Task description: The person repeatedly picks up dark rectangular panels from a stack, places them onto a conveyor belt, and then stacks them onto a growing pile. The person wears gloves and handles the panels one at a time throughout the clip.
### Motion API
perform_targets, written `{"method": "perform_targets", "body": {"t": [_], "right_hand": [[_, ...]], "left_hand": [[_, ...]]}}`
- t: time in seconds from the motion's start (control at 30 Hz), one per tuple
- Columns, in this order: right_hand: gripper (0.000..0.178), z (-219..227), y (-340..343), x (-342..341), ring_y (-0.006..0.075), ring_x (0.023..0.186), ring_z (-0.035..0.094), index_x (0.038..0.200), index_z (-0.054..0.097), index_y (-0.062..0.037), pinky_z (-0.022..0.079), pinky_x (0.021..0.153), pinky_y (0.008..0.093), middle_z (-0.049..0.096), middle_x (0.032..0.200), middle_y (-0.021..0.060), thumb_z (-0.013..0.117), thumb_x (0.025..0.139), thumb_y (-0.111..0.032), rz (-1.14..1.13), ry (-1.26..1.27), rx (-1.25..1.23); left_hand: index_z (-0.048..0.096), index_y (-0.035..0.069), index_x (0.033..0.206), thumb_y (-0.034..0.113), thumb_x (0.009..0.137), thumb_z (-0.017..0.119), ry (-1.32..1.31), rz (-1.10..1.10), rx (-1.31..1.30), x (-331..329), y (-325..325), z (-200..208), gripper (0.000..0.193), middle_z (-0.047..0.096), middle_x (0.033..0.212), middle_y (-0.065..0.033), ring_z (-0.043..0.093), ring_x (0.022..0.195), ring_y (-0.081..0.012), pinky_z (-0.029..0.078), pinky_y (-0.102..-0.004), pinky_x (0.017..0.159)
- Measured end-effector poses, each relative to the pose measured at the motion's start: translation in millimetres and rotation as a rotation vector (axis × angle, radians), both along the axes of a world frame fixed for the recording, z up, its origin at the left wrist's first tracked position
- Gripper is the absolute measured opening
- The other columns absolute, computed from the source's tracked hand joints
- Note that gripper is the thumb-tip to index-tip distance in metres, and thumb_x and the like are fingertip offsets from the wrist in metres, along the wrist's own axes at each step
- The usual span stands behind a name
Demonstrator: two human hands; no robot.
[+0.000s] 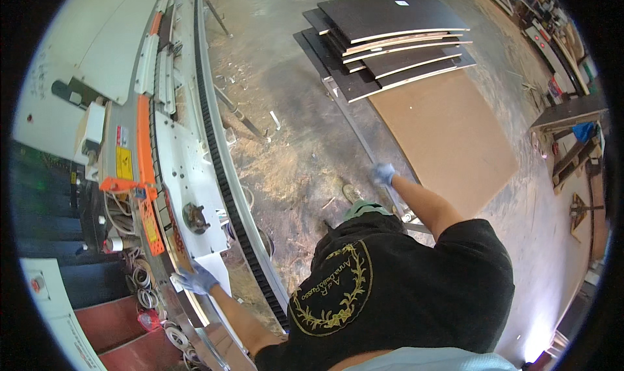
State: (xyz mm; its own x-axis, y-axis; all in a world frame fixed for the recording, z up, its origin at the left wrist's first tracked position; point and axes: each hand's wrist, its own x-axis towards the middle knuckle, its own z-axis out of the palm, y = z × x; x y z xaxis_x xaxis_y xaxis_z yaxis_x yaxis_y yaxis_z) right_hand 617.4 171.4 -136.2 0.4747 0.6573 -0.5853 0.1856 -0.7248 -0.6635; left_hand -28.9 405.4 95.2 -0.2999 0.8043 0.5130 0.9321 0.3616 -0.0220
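Observation:
My left hand, in a pale blue-grey glove, rests on the edge of the long machine bed, its fingers stretched out. Ahead of it a dark round spindle stands on a white metal plate. My right hand, gloved the same way, is closed round a long metal rail at the side of a large brown board. Several dark panels with light edges lie stacked on the board's far end.
An orange guard strip and a dark ridged track run along the machine. Sawdust and scraps litter the floor between machine and board. Hoses and cables hang low on the left. A wooden stand is at the right.

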Motion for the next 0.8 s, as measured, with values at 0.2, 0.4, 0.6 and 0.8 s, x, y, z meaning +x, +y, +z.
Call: {"method": "perform_targets", "body": {"t": [0.2,0.4,0.6,0.8], "right_hand": [[0.049,91,122,136,0.0229,0.101,0.050,0.112,0.050,-0.0149,0.039,0.081,0.0432,0.054,0.111,0.0049,0.055,0.078,-0.049,-0.868,0.524,0.291],[0.041,98,211,236,0.0224,0.090,0.052,0.098,0.054,-0.0170,0.041,0.073,0.0457,0.056,0.093,0.0066,0.062,0.073,-0.048,-1.079,0.479,0.462],[0.028,88,217,250,0.0184,0.054,0.049,0.074,0.053,-0.0123,0.042,0.045,0.0284,0.051,0.064,0.0048,0.063,0.077,-0.038,-1.180,0.432,0.595],[0.017,95,182,209,0.0122,0.050,0.053,0.073,0.053,-0.0154,0.038,0.040,0.0260,0.053,0.059,-0.0003,0.056,0.083,-0.029,-0.759,0.332,0.461]], "left_hand": [[0.030,0.005,0.131,0.018,0.083,0.051,-0.614,-0.450,0.050,151,-84,41,0.054,0.040,0.129,-0.0133,0.040,0.117,-0.0254,0.033,-0.0335,0.099],[0.031,0.005,0.131,0.002,0.082,0.048,-0.667,-0.415,0.018,219,-105,32,0.052,0.047,0.121,-0.0153,0.047,0.109,-0.0239,0.042,-0.0323,0.089],[0.052,0.003,0.114,0.016,0.080,0.054,-0.494,-0.441,-0.106,227,-94,17,0.037,0.046,0.121,-0.0201,0.048,0.108,-0.0332,0.037,-0.0396,0.095],[0.053,0.004,0.112,0.023,0.083,0.053,-0.993,-0.476,-0.049,261,-77,13,0.035,0.044,0.123,-0.0192,0.043,0.112,-0.0348,0.035,-0.0406,0.096]]}}
